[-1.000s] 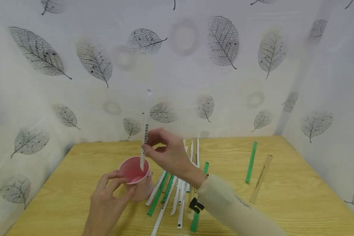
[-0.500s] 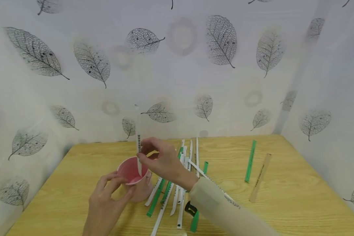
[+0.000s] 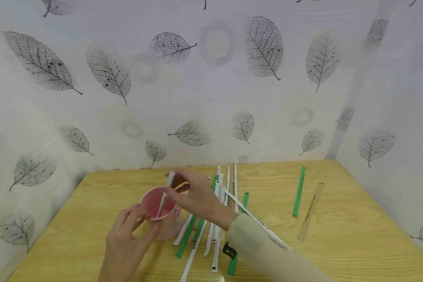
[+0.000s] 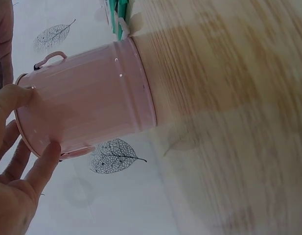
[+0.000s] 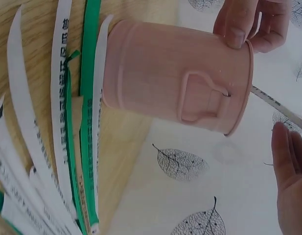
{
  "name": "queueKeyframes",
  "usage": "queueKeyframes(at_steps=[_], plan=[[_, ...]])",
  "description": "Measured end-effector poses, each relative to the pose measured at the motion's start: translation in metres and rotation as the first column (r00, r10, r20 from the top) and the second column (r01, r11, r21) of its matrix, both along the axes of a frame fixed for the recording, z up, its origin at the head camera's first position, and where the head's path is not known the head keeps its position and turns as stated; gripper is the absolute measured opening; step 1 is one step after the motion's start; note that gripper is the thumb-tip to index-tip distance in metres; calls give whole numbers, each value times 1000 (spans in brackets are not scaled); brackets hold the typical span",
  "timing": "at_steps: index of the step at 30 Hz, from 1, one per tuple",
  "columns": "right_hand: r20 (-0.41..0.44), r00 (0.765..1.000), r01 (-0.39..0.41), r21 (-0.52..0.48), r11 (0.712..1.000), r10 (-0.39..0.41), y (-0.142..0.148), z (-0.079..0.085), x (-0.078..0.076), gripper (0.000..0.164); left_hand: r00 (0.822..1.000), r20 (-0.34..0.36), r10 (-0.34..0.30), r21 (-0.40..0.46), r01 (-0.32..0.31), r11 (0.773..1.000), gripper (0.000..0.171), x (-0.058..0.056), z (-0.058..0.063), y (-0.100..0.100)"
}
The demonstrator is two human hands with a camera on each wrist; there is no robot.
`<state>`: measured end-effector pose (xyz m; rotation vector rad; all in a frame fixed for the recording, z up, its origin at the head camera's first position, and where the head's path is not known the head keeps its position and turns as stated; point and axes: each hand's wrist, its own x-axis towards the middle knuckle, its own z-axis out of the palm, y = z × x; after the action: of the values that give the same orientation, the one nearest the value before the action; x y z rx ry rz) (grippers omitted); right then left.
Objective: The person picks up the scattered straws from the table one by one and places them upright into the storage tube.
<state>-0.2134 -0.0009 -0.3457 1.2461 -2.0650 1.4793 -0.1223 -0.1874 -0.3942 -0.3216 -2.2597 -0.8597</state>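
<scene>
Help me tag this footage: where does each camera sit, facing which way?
Head: on the head, facing forward and down at the pink bucket, loose strips and backdrop; shows left hand, right hand, right sleeve.
Left wrist: on that wrist, facing the bucket's side and table; shows left hand, part of right.
Right wrist: on that wrist, facing the bucket, held strip and loose strips; shows parts of both hands.
Shared: bucket and backdrop, in both wrist views.

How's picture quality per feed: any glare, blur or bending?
Head: even light, lettering on the held white strip too small to read; left wrist: small glints on the pink bucket, table looks soft; right wrist: near white strips look bowed.
</scene>
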Motion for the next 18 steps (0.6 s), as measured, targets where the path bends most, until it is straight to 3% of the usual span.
queueKeyframes(at_steps=[5, 9, 14, 18], plan=[[-84, 987, 136, -22, 990, -137, 16, 7, -7, 41, 1000, 8, 7, -7, -7, 1000, 33, -1, 0, -1], [-123, 975, 176, -74, 982, -184, 39, 14, -16, 37, 1000, 6, 12, -6, -12, 1000, 34, -1, 0, -2], [-98, 968, 224, -86, 971, -232, 69, 15, -21, 28, 1000, 6, 16, -2, -16, 1000, 35, 0, 1, -2], [-49, 960, 276, 9, 961, -276, 91, 10, -20, 23, 1000, 7, 19, 15, -19, 1000, 34, 0, 1, 1]])
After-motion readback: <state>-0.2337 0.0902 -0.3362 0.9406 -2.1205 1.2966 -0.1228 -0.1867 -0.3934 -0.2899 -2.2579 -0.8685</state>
